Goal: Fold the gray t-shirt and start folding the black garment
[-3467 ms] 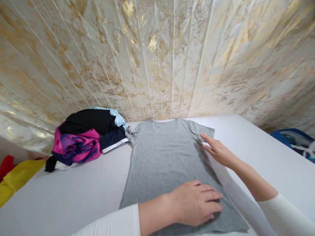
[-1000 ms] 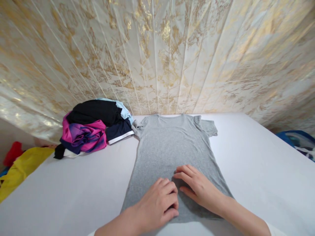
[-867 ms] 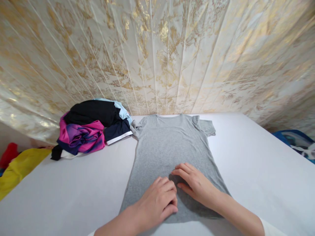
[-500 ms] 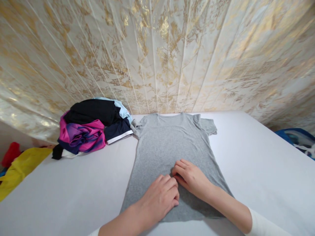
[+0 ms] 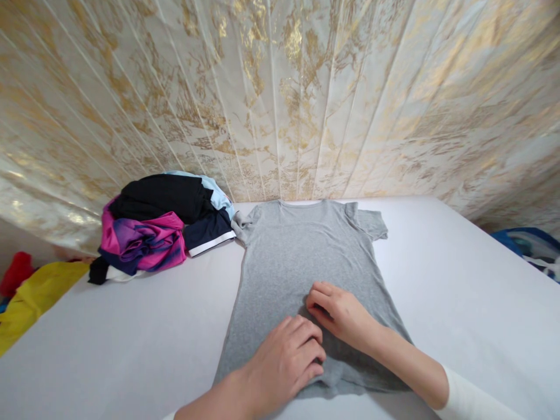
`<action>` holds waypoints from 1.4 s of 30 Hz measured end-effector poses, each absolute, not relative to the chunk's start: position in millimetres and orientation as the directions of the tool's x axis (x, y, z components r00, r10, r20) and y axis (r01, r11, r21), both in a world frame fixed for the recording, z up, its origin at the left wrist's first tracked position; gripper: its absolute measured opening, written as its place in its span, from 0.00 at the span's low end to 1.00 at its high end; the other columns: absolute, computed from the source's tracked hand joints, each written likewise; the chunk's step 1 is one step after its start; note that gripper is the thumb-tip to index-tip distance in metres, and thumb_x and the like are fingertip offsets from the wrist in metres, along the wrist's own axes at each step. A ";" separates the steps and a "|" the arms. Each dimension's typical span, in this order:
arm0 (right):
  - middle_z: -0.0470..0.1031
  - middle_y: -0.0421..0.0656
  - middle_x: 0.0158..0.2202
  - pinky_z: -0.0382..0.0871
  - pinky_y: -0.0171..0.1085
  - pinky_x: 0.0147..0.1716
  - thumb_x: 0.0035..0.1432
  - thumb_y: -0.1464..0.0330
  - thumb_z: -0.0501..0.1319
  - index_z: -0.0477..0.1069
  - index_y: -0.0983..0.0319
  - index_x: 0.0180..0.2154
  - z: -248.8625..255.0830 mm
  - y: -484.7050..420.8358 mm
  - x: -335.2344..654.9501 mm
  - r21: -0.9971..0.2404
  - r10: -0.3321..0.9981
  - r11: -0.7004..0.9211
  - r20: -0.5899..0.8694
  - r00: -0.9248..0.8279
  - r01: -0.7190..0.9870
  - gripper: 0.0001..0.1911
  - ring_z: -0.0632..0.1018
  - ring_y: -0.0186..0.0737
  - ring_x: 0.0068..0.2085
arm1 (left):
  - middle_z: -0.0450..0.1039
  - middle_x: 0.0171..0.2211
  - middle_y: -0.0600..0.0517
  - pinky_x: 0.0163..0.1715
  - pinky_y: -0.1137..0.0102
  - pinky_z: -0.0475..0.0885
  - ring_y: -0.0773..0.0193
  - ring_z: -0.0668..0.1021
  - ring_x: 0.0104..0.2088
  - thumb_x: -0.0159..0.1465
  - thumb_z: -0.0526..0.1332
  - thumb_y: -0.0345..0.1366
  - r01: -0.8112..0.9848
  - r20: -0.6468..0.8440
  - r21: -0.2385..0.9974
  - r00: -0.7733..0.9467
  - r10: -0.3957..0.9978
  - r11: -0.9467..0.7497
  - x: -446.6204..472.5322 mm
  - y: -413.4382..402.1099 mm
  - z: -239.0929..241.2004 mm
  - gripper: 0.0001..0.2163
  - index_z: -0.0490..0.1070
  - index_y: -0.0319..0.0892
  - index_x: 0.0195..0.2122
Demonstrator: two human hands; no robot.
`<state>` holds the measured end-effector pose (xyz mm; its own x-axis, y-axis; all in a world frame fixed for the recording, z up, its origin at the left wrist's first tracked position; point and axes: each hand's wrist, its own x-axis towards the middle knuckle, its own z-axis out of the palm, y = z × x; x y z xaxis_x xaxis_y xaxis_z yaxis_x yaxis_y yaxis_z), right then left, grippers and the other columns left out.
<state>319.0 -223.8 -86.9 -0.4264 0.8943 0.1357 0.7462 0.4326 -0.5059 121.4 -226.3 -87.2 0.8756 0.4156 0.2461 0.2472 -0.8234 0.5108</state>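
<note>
A grey short-sleeved T-shirt (image 5: pixel 301 256) is spread on the white table, its neckline at the far side and its hem near me. Over the lower middle of the shirt, my left hand (image 5: pixel 286 359) is closed with curled fingers on the cloth; its thumb is hidden. The hem beside it is rumpled. My right hand (image 5: pixel 339 312) is just ahead and to the right, its fingers bent toward the thumb in a pinch at the shirt's middle. The left sleeve is bunched up, while the right one sticks out sideways.
Left of the shirt lies a heap of clothes: a black garment (image 5: pixel 161 195), a pink and purple one (image 5: pixel 149 242) and a navy one with a white band (image 5: pixel 209 233). Yellow cloth (image 5: pixel 39 291) is at the left edge, a blue bag (image 5: pixel 527 242) at the right. A gold-patterned curtain (image 5: pixel 280 99) hangs behind.
My left hand has shifted slightly right, its fingers a little more spread. The cloth near the hem has become rumpled. My right hand has hardly moved.
</note>
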 end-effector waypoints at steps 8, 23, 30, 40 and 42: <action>0.70 0.41 0.33 0.61 0.35 0.36 0.61 0.76 0.52 0.65 0.60 0.35 -66.7 -254.0 327.1 -0.600 0.829 0.477 0.063 -0.556 0.642 0.07 0.69 0.36 0.36 | 0.70 0.40 0.51 0.40 0.67 0.62 0.62 0.69 0.39 0.68 0.56 0.36 0.231 0.244 0.493 0.889 0.388 -0.839 91.4 -239.1 -89.7 0.04 0.65 0.42 0.37; 0.71 0.42 0.36 0.59 0.38 0.39 0.57 0.74 0.55 0.67 0.60 0.32 -68.6 -285.2 324.8 -0.522 0.806 0.506 0.002 -0.592 0.687 0.05 0.69 0.38 0.37 | 0.69 0.39 0.53 0.39 0.68 0.63 0.63 0.69 0.39 0.62 0.61 0.28 0.395 0.183 0.406 0.849 0.496 -0.824 102.1 -244.2 -94.4 0.05 0.64 0.42 0.33; 0.71 0.42 0.36 0.58 0.39 0.38 0.52 0.73 0.59 0.66 0.60 0.33 -73.5 -284.7 318.9 -0.468 0.833 0.479 -0.026 -0.553 0.743 0.05 0.68 0.40 0.37 | 0.69 0.40 0.52 0.40 0.66 0.64 0.61 0.69 0.41 0.60 0.63 0.31 0.448 0.128 0.410 0.834 0.537 -0.794 103.0 -249.7 -93.9 0.07 0.64 0.42 0.35; 0.71 0.42 0.36 0.58 0.38 0.36 0.48 0.80 0.57 0.64 0.60 0.28 -65.2 -289.7 318.5 -0.487 0.812 0.510 -0.001 -0.584 0.709 0.09 0.68 0.38 0.36 | 0.69 0.38 0.52 0.38 0.68 0.64 0.62 0.68 0.39 0.59 0.59 0.25 0.398 0.170 0.471 0.835 0.523 -0.787 102.4 -250.4 -92.7 0.05 0.65 0.41 0.32; 0.71 0.41 0.35 0.59 0.38 0.37 0.47 0.80 0.57 0.64 0.60 0.28 -64.0 -289.8 320.1 -0.506 0.794 0.522 -0.005 -0.608 0.687 0.09 0.68 0.38 0.36 | 0.69 0.39 0.51 0.38 0.68 0.63 0.61 0.68 0.39 0.60 0.59 0.26 0.377 0.170 0.461 0.851 0.497 -0.804 99.6 -249.8 -91.4 0.04 0.65 0.41 0.33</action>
<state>320.1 -289.8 -64.0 -0.6080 0.7939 -0.0054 0.6866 0.5223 -0.5057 99.6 -249.8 -91.4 0.8512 0.4967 0.1696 0.3771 -0.8035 0.4606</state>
